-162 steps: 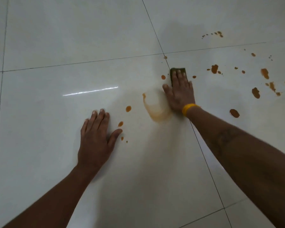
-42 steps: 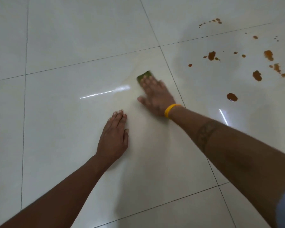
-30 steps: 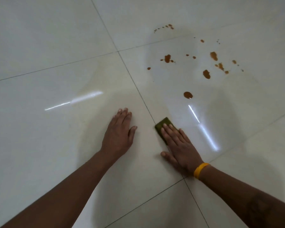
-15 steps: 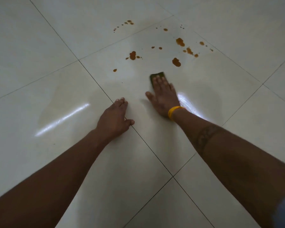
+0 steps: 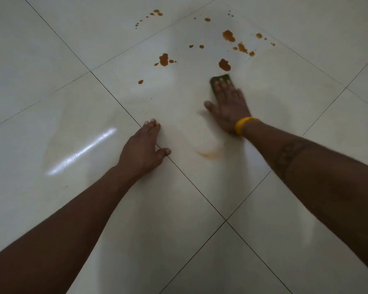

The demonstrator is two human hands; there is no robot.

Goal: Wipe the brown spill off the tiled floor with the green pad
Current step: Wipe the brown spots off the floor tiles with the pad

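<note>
Right hand point(image 5: 228, 107) flat, pressing green pad point(image 5: 220, 79) | left hand point(image 5: 143, 148) flat on tiled floor point(image 5: 51, 60)

The green pad point(image 5: 221, 80) is lying flat on the tiled floor point(image 5: 51, 49), mostly covered. Brown spill point(image 5: 224, 65) drops are sitting just beyond it, scattered across one tile

Large glossy cream floor tiles point(image 5: 51, 60) with thin dark grout lines point(image 5: 106, 85) reflect a bright light streak point(image 5: 81, 151).
</note>
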